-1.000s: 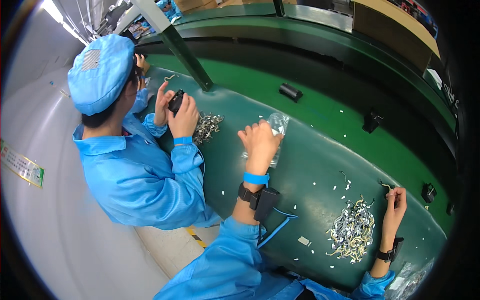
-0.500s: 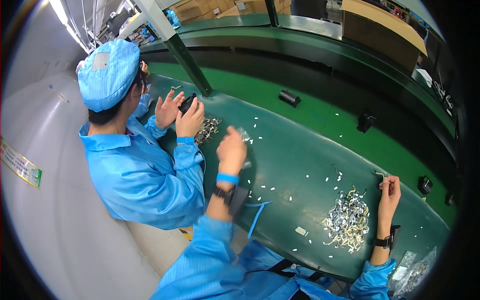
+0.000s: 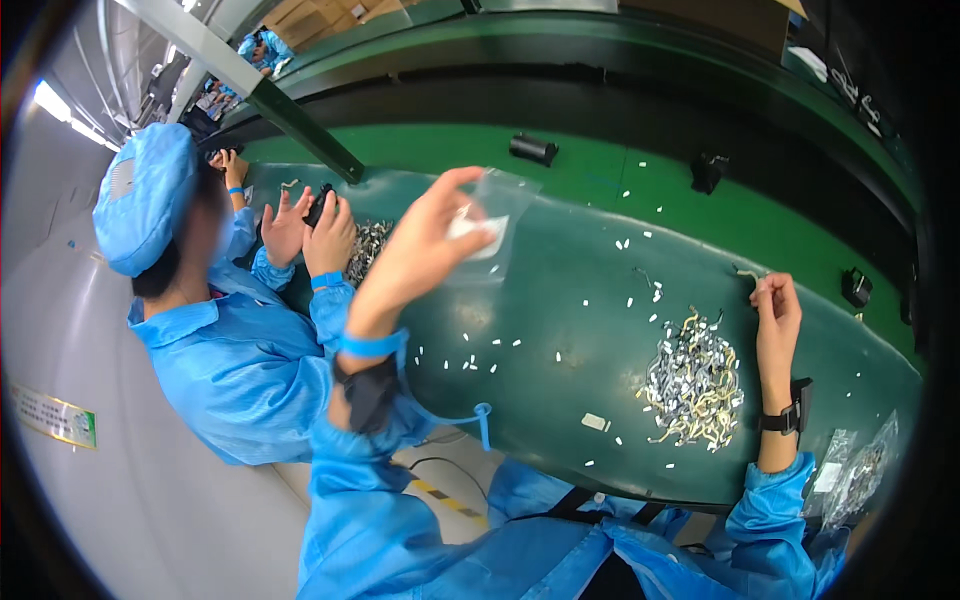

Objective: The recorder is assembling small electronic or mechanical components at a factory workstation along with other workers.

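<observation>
My left hand (image 3: pixel 425 240) is raised over the green table, closed on a clear plastic bag (image 3: pixel 513 205) with a white piece in it or on it. At the table's far right edge my right hand (image 3: pixel 778 305) pinches a short beige wire (image 3: pixel 744 273) between thumb and fingers. Left of that hand lies a heap of short wires (image 3: pixel 697 385) in black, white and beige, mixed with small white pieces. More small white pieces (image 3: pixel 470 365) are scattered beneath my left arm. A pale rectangular piece (image 3: pixel 595 422) rests beside the heap.
A co-worker (image 3: pixel 230 350) in blue stands close on my left, holding a black part beside another wire heap (image 3: pixel 367 250). Beyond the table, black parts (image 3: pixel 533 150) sit on a green belt (image 3: pixel 590 190). A green post (image 3: pixel 310 130) rises far left. Clear bags (image 3: pixel 862 470) lie at right.
My left hand has swung up and rightward and now shows the clear bag in its grip. The view has shifted. My right hand keeps its pinch on the wire.
</observation>
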### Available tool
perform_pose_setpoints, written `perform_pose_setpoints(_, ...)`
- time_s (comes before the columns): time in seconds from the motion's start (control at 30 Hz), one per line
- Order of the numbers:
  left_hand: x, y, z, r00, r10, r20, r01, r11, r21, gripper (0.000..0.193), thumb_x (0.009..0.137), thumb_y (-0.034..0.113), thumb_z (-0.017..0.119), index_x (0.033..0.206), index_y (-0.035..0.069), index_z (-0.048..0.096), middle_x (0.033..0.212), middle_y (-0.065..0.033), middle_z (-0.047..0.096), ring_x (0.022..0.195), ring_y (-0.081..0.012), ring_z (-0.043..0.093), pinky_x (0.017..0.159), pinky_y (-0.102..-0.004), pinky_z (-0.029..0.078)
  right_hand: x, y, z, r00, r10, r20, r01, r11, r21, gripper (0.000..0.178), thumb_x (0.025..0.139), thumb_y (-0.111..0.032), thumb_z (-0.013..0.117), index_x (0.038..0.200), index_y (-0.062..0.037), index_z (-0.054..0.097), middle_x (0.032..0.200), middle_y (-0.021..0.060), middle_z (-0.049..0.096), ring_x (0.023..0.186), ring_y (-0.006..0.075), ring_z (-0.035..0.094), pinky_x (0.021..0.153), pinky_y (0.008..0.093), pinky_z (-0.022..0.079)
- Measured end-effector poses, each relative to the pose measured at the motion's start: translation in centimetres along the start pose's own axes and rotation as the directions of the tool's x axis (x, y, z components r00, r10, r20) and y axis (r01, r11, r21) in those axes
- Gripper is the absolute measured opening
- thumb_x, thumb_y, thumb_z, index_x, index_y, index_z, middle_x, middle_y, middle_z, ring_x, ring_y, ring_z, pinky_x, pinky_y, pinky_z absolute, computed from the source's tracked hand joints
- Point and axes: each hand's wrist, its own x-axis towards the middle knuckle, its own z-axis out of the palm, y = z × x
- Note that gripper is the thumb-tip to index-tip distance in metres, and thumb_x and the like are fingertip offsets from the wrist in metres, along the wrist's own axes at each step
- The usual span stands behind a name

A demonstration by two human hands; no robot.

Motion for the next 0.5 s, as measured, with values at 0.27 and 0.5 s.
perform_pose_setpoints(0.27,-12.7,-2.4,1.4,0.612,-0.450,0.650,0.061,0.846,0.529,0.021,0.079,0.017,0.080,0.095,0.006,0.073,0.092,-0.0165,0.074,0.090,-0.0372,0.071,0.078,-0.0429,0.054,-0.1,-0.5,0.5,0.999,0.032,0.002,-0.032,0.999,-0.021,0.012,0.106,-0.013,0.059,0.100,-0.0031,0.057,0.088,-0.0012,0.057,0.083,0.0075,0.054,0.077,0.0232,0.046)
perform_pose_setpoints(0.5,-0.8,-4.8,7.3,0.797,-0.097,0.596,-0.079,0.962,0.261,0.025,0.079,0.028,0.083,0.090,0.007,0.075,0.092,-0.0173,0.074,0.089,-0.0392,0.070,0.079,-0.0466,0.054,0.0,-0.3,0.4,1.000,0.007,0.003,-0.007,1.000,0.004,0.010,0.105,-0.011,0.060,0.099,-0.0033,0.057,0.086,-0.0017,0.057,0.081,0.0065,0.054,0.075,0.0218,0.045)
